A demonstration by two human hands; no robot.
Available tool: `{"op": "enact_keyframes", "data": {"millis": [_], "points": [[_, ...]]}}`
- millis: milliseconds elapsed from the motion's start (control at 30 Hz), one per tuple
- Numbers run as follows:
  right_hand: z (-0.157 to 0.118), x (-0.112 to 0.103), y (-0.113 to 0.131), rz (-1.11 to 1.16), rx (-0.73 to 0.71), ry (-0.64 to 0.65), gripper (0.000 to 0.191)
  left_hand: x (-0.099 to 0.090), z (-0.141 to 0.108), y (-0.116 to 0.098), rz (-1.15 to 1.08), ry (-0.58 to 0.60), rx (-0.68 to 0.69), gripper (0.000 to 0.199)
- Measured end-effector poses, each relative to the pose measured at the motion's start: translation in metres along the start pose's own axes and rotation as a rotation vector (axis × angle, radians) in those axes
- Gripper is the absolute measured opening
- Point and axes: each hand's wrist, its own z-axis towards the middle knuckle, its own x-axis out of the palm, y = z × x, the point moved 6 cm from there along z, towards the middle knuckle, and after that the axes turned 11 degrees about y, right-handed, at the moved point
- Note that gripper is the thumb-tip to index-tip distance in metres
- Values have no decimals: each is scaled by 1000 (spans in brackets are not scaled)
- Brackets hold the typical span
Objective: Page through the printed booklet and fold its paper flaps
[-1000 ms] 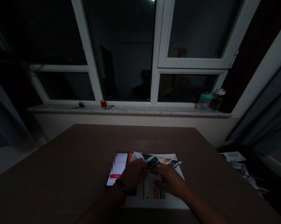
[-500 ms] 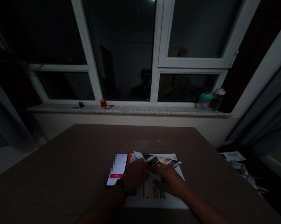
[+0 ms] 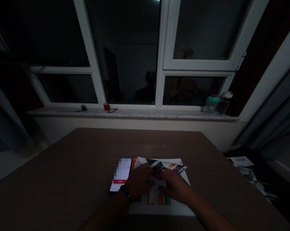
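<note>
My left hand and my right hand rest close together on a printed colour sheet lying flat on the brown table. Between the fingertips of both hands sits a smaller folded piece of printed paper, pressed against the sheet. My left wrist wears a dark band. A phone with a lit screen lies just left of my left hand. The light is dim, so the exact grip is hard to make out.
A stone window sill runs along the far wall with a teal-lidded jar, a bottle and a small red object. Scattered papers lie on the floor at the right. Curtains hang at both sides.
My hands have shifted only slightly, the fingers drawing a little closer together over the folded paper. The phone and the sheet have stayed in place.
</note>
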Motion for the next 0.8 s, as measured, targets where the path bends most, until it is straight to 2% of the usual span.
{"op": "enact_keyframes", "data": {"millis": [500,800], "points": [[-1,-3,3,21,-19,-5,46,-6,-3,-8,-3,12,12,42],[-2,-2,-1,37,-17,11,46,-4,-2,-6,-3,14,9,35]]}}
